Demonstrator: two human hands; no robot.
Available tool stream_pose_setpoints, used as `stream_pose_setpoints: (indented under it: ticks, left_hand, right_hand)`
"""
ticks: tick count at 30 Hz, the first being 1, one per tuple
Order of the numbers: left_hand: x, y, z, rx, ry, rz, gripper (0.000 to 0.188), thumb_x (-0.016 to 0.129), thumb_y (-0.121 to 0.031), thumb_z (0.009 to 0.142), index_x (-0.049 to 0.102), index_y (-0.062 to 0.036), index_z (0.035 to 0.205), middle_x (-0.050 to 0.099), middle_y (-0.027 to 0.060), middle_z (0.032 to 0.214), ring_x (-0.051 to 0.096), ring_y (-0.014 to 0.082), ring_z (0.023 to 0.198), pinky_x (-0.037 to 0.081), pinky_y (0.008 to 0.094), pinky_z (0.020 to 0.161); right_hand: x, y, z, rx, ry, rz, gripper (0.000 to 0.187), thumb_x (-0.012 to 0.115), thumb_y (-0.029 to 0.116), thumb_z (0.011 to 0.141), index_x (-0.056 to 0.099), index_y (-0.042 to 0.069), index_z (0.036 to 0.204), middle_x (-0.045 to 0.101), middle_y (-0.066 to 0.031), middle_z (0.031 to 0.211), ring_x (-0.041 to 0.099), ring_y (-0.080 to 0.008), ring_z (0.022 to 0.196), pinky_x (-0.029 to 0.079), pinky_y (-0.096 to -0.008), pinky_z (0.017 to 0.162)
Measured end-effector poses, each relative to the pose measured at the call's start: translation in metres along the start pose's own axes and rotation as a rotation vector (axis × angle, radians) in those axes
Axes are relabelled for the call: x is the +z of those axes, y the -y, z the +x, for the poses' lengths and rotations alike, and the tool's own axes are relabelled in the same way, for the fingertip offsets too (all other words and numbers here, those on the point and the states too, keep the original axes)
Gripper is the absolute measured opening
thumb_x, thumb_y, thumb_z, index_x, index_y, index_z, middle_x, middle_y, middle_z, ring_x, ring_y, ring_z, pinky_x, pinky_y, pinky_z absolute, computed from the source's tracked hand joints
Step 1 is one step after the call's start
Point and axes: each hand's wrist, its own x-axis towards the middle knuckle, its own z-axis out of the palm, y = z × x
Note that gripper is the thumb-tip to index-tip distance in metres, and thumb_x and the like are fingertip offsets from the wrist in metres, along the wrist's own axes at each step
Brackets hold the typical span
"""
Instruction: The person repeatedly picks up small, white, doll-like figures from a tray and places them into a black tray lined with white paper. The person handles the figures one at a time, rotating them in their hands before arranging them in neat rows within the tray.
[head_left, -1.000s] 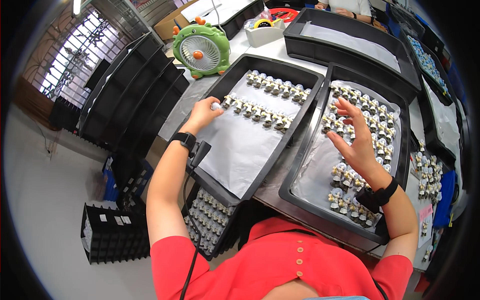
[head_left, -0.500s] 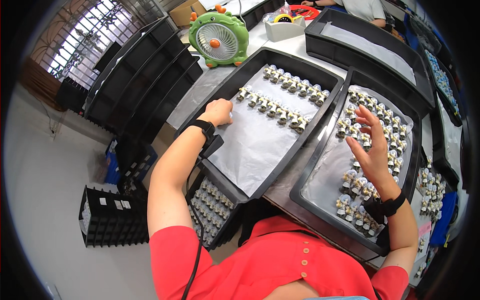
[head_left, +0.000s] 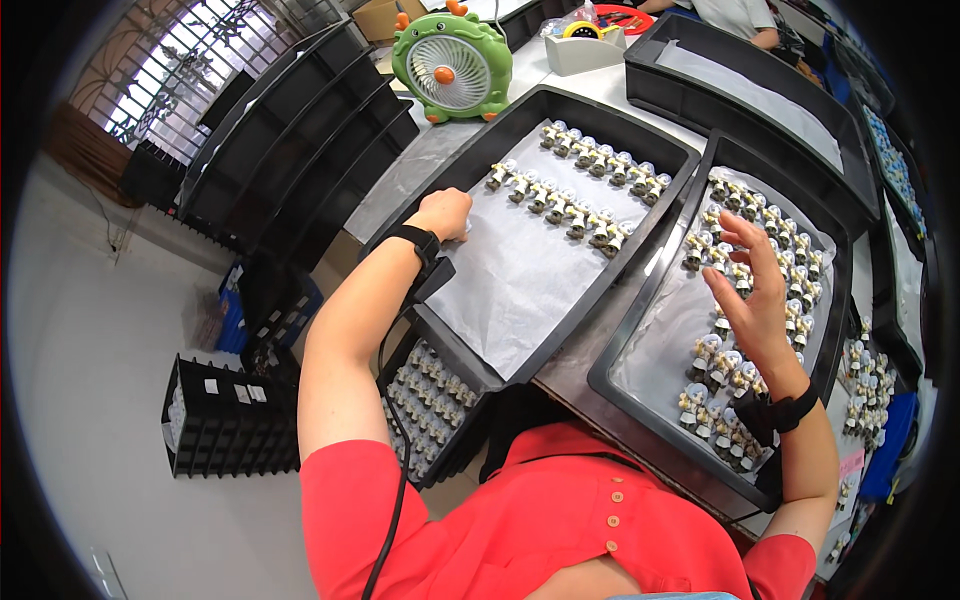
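Observation:
My left hand (head_left: 443, 215) is at the left side of a black tray (head_left: 560, 350) lined with white paper (head_left: 520, 290). Its fingers are curled closed, and they hide whatever they hold; a small pale bit shows by the fingertips. Two slanting rows of small figurines (head_left: 575, 215) with pale heads and dark bases stand across the far part of this tray. To the right, my right hand (head_left: 750, 285) hovers over a second black tray (head_left: 610, 345). Its fingers are apart and nothing shows in them. Many more such figurines (head_left: 715, 365) stand there in rows on paper, partly behind this hand.
A green fan (head_left: 455, 70) and a tape dispenser (head_left: 585, 50) stand at the back. Stacked black trays (head_left: 300, 130) rise at the left; another tray (head_left: 750, 110) lies far right. Below the left tray sits one full of figurines (head_left: 430, 400). A co-worker's arm (head_left: 765, 38) shows behind.
The whole view has shifted slightly, with the trays sitting a little further right. Both hands keep nearly the same places over the trays, and the figurine rows look unchanged.

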Motion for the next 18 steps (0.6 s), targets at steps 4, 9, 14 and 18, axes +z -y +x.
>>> stream_pose_setpoints:
  ticks: [4, 9, 14, 18]
  left_hand:
    - [-0.002, 0.004, -0.004, 0.011, -0.025, -0.117, 0.048, 0.08, -0.021, 0.062, 0.065, -0.0089, 0.105, 0.066, 0.0131, 0.1, 0.064, 0.0284, 0.096, 0.05, 0.037, 0.084]
    - [-0.018, 0.018, -0.021, 0.041, -0.054, -0.241, 0.054, 0.078, -0.023, 0.065, 0.061, -0.0091, 0.114, 0.064, 0.0155, 0.108, 0.061, 0.0289, 0.102, 0.047, 0.0365, 0.088]
    - [-0.029, 0.023, -0.04, 0.034, -0.026, -0.308, 0.053, 0.075, -0.023, 0.07, 0.059, -0.0085, 0.118, 0.064, 0.014, 0.103, 0.061, 0.0278, 0.097, 0.048, 0.0356, 0.085]
    - [-0.043, 0.012, -0.059, 0.069, -0.027, -0.416, 0.046, 0.07, -0.02, 0.077, 0.058, -0.008, 0.119, 0.063, 0.013, 0.101, 0.061, 0.0264, 0.096, 0.047, 0.035, 0.084]
  right_hand:
    - [-0.001, 0.002, 0.0, -0.018, 0.008, -0.031, 0.051, 0.067, 0.002, 0.075, 0.052, 0.007, 0.124, 0.055, -0.0101, 0.118, 0.057, -0.0213, 0.102, 0.046, -0.031, 0.084]
    - [-0.003, 0.005, 0.0, -0.018, 0.011, -0.029, 0.047, 0.066, 0.003, 0.076, 0.054, 0.007, 0.121, 0.055, -0.0099, 0.119, 0.057, -0.0212, 0.102, 0.046, -0.0309, 0.083]
    - [-0.004, 0.006, 0.002, -0.051, 0.047, -0.053, 0.041, 0.066, 0.003, 0.077, 0.057, 0.007, 0.116, 0.056, -0.0091, 0.118, 0.057, -0.0219, 0.103, 0.045, -0.0303, 0.083]
    - [-0.004, 0.005, 0.001, -0.049, 0.045, -0.05, 0.036, 0.066, 0.003, 0.077, 0.06, 0.006, 0.112, 0.058, -0.0088, 0.115, 0.057, -0.0224, 0.103, 0.045, -0.03, 0.083]
